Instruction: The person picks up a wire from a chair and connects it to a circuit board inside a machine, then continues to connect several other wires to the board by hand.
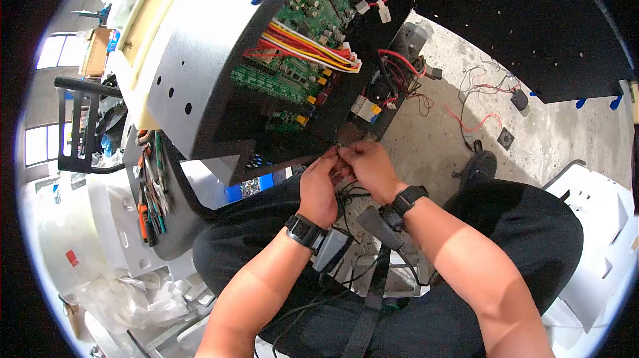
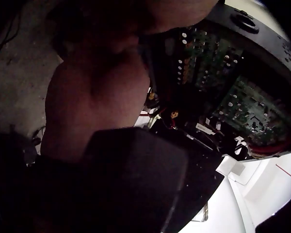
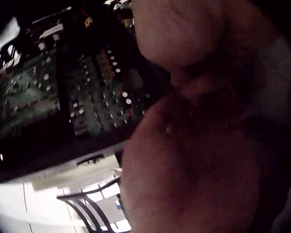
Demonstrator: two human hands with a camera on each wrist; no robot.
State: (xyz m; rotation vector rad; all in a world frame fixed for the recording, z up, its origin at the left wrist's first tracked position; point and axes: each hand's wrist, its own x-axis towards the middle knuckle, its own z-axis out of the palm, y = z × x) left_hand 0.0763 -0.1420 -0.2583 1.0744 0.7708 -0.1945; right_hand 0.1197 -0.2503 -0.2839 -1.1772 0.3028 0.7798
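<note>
Both hands meet at the lower edge of an open black housing (image 1: 219, 111), fingers bent and fingertips together. The left hand (image 1: 319, 188) and the right hand (image 1: 374, 170) pinch a small part (image 1: 339, 146) between them; I cannot tell its kind. Inside the housing, above the hands, are green circuit boards (image 1: 316, 8) and a bundle of red, yellow and white wires (image 1: 309, 48) with white plugs. Dark close-ups of the left hand (image 2: 97, 97) and the right hand (image 3: 184, 165) fill much of the wrist views, and the pinched part is hidden there.
Pliers and screwdrivers (image 1: 152, 191) lie on a dark surface at left. Loose wires (image 1: 476, 95) and a small black fan-like square (image 1: 506, 138) are on the concrete floor. A black panel (image 1: 519, 25) stands at upper right. White panels (image 1: 592, 225) lie at right, plastic bags (image 1: 143, 301) at lower left.
</note>
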